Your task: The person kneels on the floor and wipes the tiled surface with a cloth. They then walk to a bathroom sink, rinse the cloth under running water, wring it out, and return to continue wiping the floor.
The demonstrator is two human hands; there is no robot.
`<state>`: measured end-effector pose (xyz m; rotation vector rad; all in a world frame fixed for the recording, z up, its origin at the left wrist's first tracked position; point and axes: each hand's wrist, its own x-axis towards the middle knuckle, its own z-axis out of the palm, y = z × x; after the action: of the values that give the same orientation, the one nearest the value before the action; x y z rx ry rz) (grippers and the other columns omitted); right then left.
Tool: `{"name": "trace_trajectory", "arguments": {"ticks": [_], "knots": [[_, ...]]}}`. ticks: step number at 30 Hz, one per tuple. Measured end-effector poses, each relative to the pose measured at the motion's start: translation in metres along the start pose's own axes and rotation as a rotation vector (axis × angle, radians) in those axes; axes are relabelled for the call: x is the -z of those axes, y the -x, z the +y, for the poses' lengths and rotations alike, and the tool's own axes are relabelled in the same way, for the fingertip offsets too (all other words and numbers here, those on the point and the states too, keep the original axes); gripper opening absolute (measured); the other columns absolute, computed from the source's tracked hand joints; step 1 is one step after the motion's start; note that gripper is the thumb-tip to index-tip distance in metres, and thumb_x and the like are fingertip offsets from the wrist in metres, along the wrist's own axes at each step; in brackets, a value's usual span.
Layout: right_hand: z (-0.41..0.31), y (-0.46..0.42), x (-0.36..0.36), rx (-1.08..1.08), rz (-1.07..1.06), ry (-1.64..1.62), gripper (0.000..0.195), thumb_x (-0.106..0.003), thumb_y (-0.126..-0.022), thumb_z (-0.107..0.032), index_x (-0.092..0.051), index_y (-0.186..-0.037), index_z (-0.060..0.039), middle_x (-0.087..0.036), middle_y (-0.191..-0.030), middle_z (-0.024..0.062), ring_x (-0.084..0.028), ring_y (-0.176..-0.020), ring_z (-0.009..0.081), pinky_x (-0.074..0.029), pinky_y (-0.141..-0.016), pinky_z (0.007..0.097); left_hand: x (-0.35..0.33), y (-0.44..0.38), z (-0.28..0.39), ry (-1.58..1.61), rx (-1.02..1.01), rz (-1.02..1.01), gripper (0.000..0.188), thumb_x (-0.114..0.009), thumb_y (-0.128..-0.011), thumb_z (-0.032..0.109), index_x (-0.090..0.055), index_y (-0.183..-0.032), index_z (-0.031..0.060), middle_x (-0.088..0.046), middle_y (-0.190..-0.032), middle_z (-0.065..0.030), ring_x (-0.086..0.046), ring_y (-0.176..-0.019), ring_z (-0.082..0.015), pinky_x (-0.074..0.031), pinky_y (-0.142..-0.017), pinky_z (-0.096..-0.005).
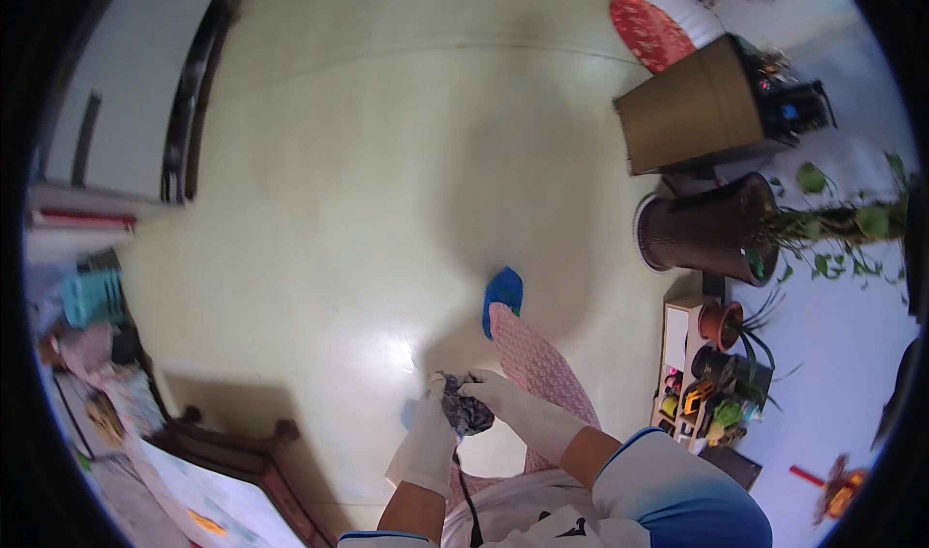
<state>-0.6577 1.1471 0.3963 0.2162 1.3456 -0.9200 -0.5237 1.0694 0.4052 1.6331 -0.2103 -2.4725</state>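
Note:
Both of my hands wear pale gloves that reach up the forearms. Between them is a crumpled dark patterned bundle [466,406], cloth or bag, too blurred to tell which. My left hand [437,392] grips its left edge, and my right hand [483,390] holds its upper right side. A dark cord [470,501] runs below the bundle along my light shirt. Past my hands, one foot in a blue shoe or shoe cover [503,298] steps forward on the pale floor [326,258], below a pink patterned trouser leg [541,366].
On the right stand a brown cabinet [693,109], a tall dark pot [704,229] with a climbing plant, and a low shelf [678,330] with a terracotta pot [720,324]. At left are a white cabinet [138,76], a teal stool [93,298] and dark wooden furniture [239,454].

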Motion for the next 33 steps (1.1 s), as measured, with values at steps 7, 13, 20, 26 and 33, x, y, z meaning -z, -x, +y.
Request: {"name": "trace_trajectory", "arguments": {"ticks": [7, 13, 20, 26, 33], "knots": [[-0.155, 0.137, 0.046, 0.135, 0.021, -0.384, 0.031, -0.064, -0.090, -0.001, -0.064, -0.120, -0.0021, -0.069, -0.107, 0.0068, -0.066, -0.099, 0.0180, -0.054, -0.090, 0.0329, -0.238, 0.107, 0.088, -0.416, 0.012, -0.110, 0.047, -0.065, -0.103, 0.040, -0.066, -0.117, -0.0050, -0.073, -0.104, -0.0110, -0.072, -0.090, -0.0187, -0.059, -0.081, -0.0331], [-0.285, 0.196, 0.121, 0.348, 0.081, -0.388, 0.024, -0.063, -0.092, -0.001, -0.063, -0.116, -0.0018, -0.069, -0.104, 0.0074, -0.068, -0.093, 0.0182, -0.056, -0.086, 0.0334, -0.394, 0.116, 0.109, -0.520, -0.135, -0.226, 0.042, -0.062, -0.104, 0.037, -0.066, -0.115, -0.0030, -0.073, -0.097, -0.0067, -0.071, -0.085, -0.0159, -0.057, -0.076, -0.0305], [-0.427, 0.243, 0.183, 0.507, 0.293, -0.371, 0.027, -0.064, -0.090, -0.005, -0.065, -0.116, -0.0008, -0.070, -0.102, 0.0080, -0.068, -0.094, 0.0181, -0.055, -0.085, 0.0323, -0.555, 0.089, 0.144, -0.443, 0.032, -0.449, 0.030, -0.061, -0.105, 0.034, -0.068, -0.110, 0.0058, -0.074, -0.095, -0.0050, -0.072, -0.078, -0.0162, -0.058, -0.070, -0.0306], [-0.582, 0.265, 0.198, 0.670, 0.552, 0.159, 0.037, -0.063, -0.088, -0.013, -0.067, -0.124, -0.0050, -0.074, -0.105, 0.0115, -0.070, -0.098, 0.0209, -0.054, -0.088, 0.0350, -0.665, -0.022, 0.196, -0.429, -0.047, -0.729, 0.017, -0.066, -0.104, 0.030, -0.068, -0.106, 0.0128, -0.069, -0.096, 0.0007, -0.066, -0.091, -0.0116, -0.055, -0.082, -0.0304], [-0.783, 0.241, 0.257, 0.676, 0.695, 0.360, 0.051, -0.069, -0.090, -0.023, -0.060, -0.136, -0.0019, -0.070, -0.123, 0.0186, -0.067, -0.116, 0.0274, -0.051, -0.100, 0.0384, -0.866, -0.068, 0.307, -0.733, 0.131, -0.573, 0.018, -0.071, -0.098, 0.023, -0.066, -0.104, 0.0066, -0.071, -0.092, -0.0081, -0.071, -0.083, -0.0236, -0.060, -0.072, -0.0396]]}}
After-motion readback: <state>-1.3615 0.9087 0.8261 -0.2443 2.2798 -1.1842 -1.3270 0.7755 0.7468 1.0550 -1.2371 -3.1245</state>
